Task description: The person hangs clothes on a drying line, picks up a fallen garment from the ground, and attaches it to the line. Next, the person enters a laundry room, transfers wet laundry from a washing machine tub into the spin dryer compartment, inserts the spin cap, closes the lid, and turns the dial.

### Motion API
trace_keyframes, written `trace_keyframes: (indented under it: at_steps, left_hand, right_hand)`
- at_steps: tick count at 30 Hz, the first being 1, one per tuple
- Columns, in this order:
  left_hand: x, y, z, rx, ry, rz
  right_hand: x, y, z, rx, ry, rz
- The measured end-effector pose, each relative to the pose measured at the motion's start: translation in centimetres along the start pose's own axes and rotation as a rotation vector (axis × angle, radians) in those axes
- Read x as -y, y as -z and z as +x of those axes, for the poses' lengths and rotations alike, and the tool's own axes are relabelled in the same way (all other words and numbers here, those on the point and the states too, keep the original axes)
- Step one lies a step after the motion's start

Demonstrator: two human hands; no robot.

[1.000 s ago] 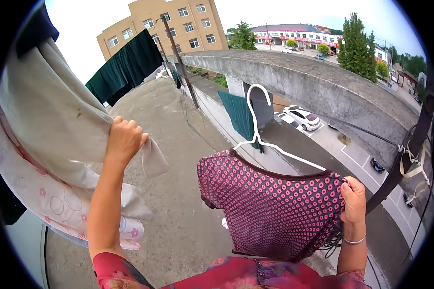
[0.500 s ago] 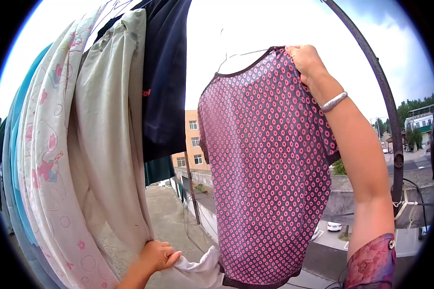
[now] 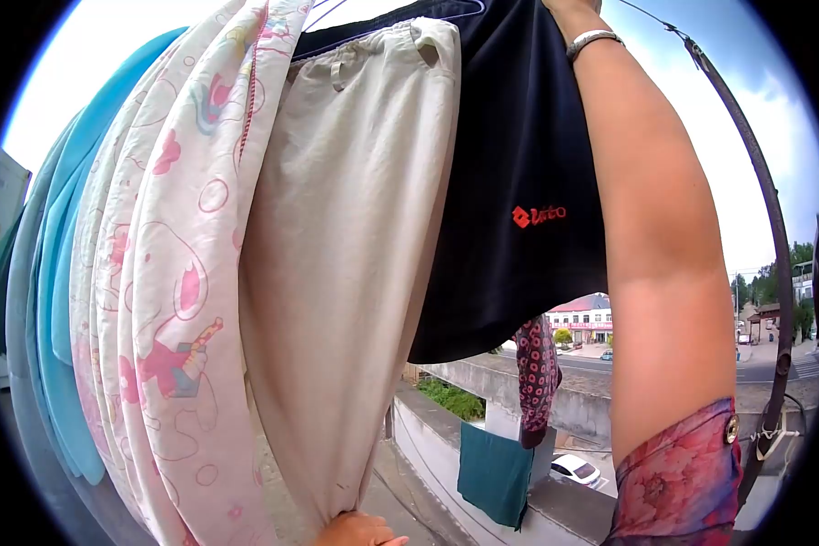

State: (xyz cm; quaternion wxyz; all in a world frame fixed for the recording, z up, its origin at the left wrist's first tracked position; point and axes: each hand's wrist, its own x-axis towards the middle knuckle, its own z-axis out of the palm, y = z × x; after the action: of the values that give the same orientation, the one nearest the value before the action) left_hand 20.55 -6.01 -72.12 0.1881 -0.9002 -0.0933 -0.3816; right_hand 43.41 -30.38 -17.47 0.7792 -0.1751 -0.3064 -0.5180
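Beige trousers (image 3: 355, 182) hang by their elastic waist in the middle of the head view. Their lower leg narrows to my left hand (image 3: 357, 530) at the bottom edge, which is closed on the cloth and partly cut off. My right hand (image 3: 573, 11) is raised to the top edge beside dark navy shorts (image 3: 519, 136) with a red logo; its fingers are out of view. Below the shorts shows a strip of the pink-dotted shirt (image 3: 538, 382), the rest hidden behind them.
A pale printed sheet (image 3: 173, 300) and blue cloth (image 3: 73, 246) hang at the left. A green cloth (image 3: 493, 478) drapes over a low concrete wall (image 3: 455, 423). A dark metal pole (image 3: 764, 173) curves up at the right. Beyond are a road and a white car (image 3: 577, 470).
The dotted shirt, earlier held up by my right hand, is now mostly behind the navy shorts. My right hand has risen to the top edge; trousers and shorts appear further right.
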Motion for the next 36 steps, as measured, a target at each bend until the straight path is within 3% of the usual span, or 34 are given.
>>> trace_keyframes:
  at_steps: [2,3,5,6,7,8,10,13,14,16,19,21,22,23,24,25,26,27,28,29,30,32,33,34,35,36]
  left_hand:
    - [-6.3,-3.6,-6.3,-0.048,-0.036,-0.085]
    - [-6.4,-3.9,-7.1,0.019,-0.019,-0.064]
    - [-6.5,-4.5,-8.4,0.069,-0.016,-0.032]
    - [-6.6,-5.5,-8.8,0.016,-0.017,0.044]
    - [1.3,-0.8,0.1,-0.015,-0.017,0.102]
    - [0.7,-1.2,-0.3,0.008,-0.011,0.091]
    - [-1.2,-2.5,-1.1,-0.166,-0.156,0.069]
    - [-8.3,-3.2,-3.9,-0.165,-0.116,0.168]
    - [-5.5,-1.1,-0.6,-0.160,-0.102,0.160]
    - [-6.0,-1.0,-0.1,-0.257,-0.196,0.074]
    - [-3.9,-2.7,-0.4,-0.255,-0.096,-0.003]
    - [-4.8,-2.9,-0.3,-0.270,-0.104,0.135]
    - [-5.5,-2.5,-0.1,-0.293,-0.118,0.281]
    - [-6.6,-2.1,0.5,-0.332,-0.120,0.368]
    - [-7.8,-2.1,0.1,-0.330,-0.060,0.466]
    - [-8.8,-2.4,-0.2,-0.276,-0.029,0.438]
    - [-9.7,-2.8,-0.7,-0.371,0.039,0.496]
    - [-10.9,-2.8,-1.5,-0.447,0.111,0.553]
    - [-11.8,-3.0,-2.3,-0.363,0.156,0.514]
    - [-12.5,-3.3,-2.6,-0.472,0.137,0.534]
    - [-13.6,-3.1,-3.1,-0.578,0.119,0.557]
    - [-15.2,-1.8,-3.8,-0.542,0.252,0.486]
    - [-15.3,-0.7,-3.6,-0.610,0.323,0.457]
    - [-15.3,0.4,-3.4,-0.664,0.375,0.414]
    - [-14.7,1.2,-2.8,-0.714,0.446,0.355]
    - [-15.0,3.3,-2.1,-0.630,0.443,0.397]
  right_hand:
    - [2.0,7.4,-2.7,-0.087,0.092,-0.018]
    - [0.3,7.7,-3.2,-0.084,0.088,-0.028]
    - [-1.7,8.4,-3.5,0.049,0.133,0.083]
    - [-0.6,11.9,-6.8,0.137,0.196,0.156]
    - [-4.0,2.4,-4.0,0.190,0.196,0.120]
    - [-4.3,3.2,-4.7,0.213,0.194,0.097]
    - [-3.6,4.0,-4.8,0.234,0.215,0.051]
    - [-1.2,5.9,-5.8,0.305,0.253,0.000]
    - [-1.5,2.5,-5.0,0.334,0.265,-0.020]
    - [-0.1,3.4,-5.5,0.394,0.308,-0.038]
    - [1.0,5.2,-6.4,0.519,0.391,0.012]
    - [0.5,8.4,-10.4,0.672,0.270,0.645]
    - [0.5,10.2,-11.5,0.814,0.208,0.768]
    - [3.0,15.0,-17.2,0.791,0.022,1.086]
    - [-0.6,15.9,-16.2,0.877,0.186,0.878]
    - [1.2,16.8,-21.4,0.422,0.112,0.656]
    - [-8.4,17.3,-20.4,0.663,0.499,0.362]
    - [-6.9,21.5,-26.1,0.773,-0.009,0.809]
    - [-8.4,25.0,-31.4,0.830,-0.167,0.755]
    - [-9.9,29.7,-37.0,0.895,-0.449,0.649]
    - [-10.8,35.3,-41.7,1.142,-0.722,0.431]
    - [-12.5,48.8,-52.8,1.452,-1.142,0.161]
    - [-11.2,56.0,-56.6,1.401,-1.534,0.067]
    - [-9.8,63.2,-59.7,1.500,-1.529,-0.142]
    - [-8.9,69.9,-61.5,1.662,-1.343,-0.226]
    - [-7.2,73.6,-60.3,1.796,-1.631,-0.301]
